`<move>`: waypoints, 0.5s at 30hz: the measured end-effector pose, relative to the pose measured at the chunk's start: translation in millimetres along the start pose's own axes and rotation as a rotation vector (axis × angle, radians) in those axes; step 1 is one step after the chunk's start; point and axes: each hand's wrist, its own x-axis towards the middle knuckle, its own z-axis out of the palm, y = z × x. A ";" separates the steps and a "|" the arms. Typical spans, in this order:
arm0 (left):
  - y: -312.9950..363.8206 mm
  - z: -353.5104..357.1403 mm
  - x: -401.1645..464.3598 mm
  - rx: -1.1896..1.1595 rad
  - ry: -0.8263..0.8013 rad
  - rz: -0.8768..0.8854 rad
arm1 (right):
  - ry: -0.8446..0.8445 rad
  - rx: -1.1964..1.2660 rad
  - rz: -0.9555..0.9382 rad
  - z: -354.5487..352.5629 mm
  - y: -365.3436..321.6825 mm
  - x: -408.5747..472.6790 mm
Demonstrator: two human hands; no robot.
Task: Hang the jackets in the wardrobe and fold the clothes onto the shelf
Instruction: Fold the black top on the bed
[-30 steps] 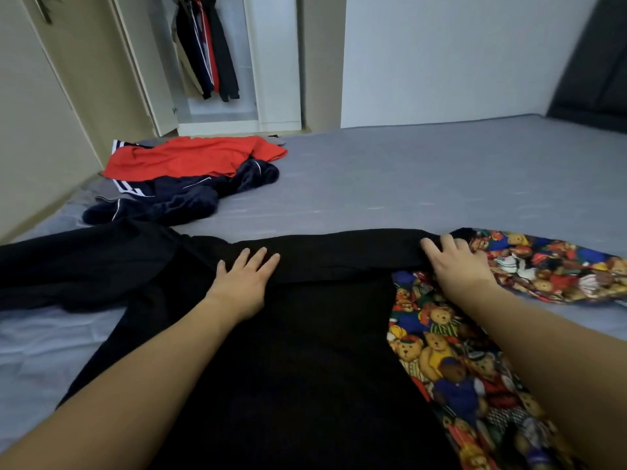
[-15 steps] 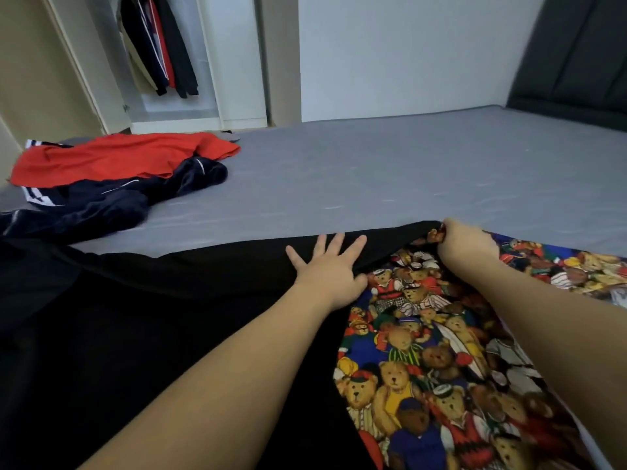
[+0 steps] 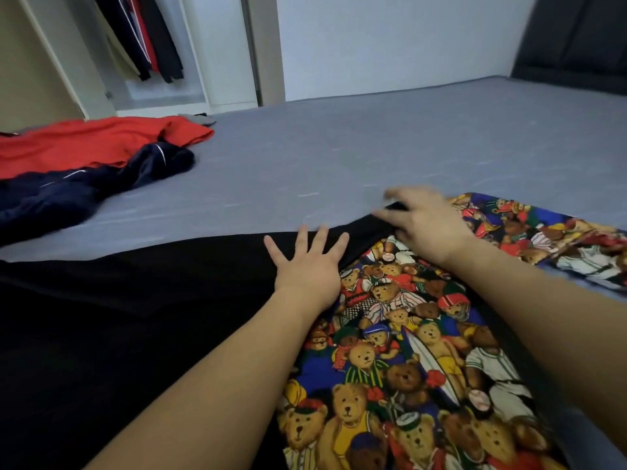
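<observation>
Folding edge shifted: right hand (image 3: 424,225) has dragged the black garment (image 3: 135,317) corner across, exposing more bear-print fabric (image 3: 407,351).

Right hand blurred, seemingly pinching the corner; left hand (image 3: 308,266) flat, fingers spread, pressing. Fold incomplete; red and navy clothes (image 3: 84,164) wait at 10 o'clock; jackets (image 3: 146,35) already hang.

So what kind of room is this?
Most likely a bedroom: a wide grey-sheeted bed, an open white wardrobe with dark jackets hanging inside, and loose clothes lying about.
</observation>
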 end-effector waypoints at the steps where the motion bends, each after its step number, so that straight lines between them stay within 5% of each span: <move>1: -0.2 -0.7 -1.0 -0.010 -0.011 0.002 | -0.050 -0.004 -0.030 -1.1 -2.7 -3.6; 4: -0.9 -1.8 -4.1 -0.084 -0.071 0.021 | -0.229 -0.083 0.208 2.2 -10.1 -14.3; 8: -11.9 1.0 -17.9 -0.211 -0.092 0.047 | -0.459 -0.220 0.294 -20.3 -40.6 16.1; 15: -89.3 -1.5 -80.2 -0.138 -0.002 0.009 | -0.784 0.164 0.200 -49.8 -112.9 36.2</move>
